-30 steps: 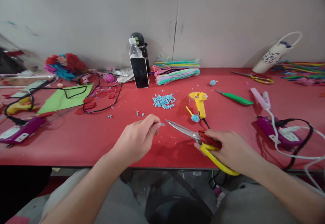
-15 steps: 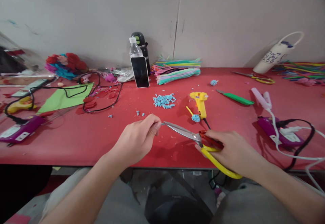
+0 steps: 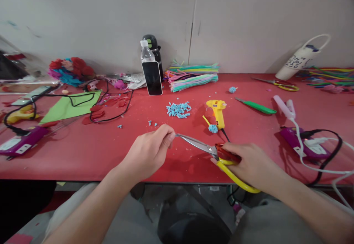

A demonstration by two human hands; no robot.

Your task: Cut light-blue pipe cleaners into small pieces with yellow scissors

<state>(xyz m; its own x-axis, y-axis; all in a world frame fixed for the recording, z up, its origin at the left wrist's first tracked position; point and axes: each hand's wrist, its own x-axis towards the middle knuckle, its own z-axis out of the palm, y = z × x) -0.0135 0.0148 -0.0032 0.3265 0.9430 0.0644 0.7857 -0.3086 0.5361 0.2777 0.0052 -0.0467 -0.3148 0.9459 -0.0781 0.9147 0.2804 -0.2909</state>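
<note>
My right hand [image 3: 249, 163] is closed on the handles of a pair of scissors [image 3: 199, 145], which have yellow and red grips. The blades point left, and their tips reach my left thumb. Fingers pinched together, my left hand [image 3: 152, 150] is closed on something small and mostly hidden at the blade tips. A heap of short light-blue cut pieces [image 3: 179, 110] lies on the red table [image 3: 110, 163] beyond my hands, with a few strays left of it. Behind the scissors is a yellow glue gun [image 3: 218, 113], a small blue fuzzy ball [image 3: 212, 128] beside it.
At the back stand a phone [image 3: 153, 78] and bottles, beside bundled pipe cleaners [image 3: 193, 78]. To the right lie a green-handled knife [image 3: 259, 107], a pink corded tool [image 3: 284, 107] and a purple power strip [image 3: 304, 144]. Green paper [image 3: 72, 105] and cables lie left.
The scissors and my right hand have shifted slightly left, bringing the blade tips up to my left fingertips. My left hand stays nearly still.
</note>
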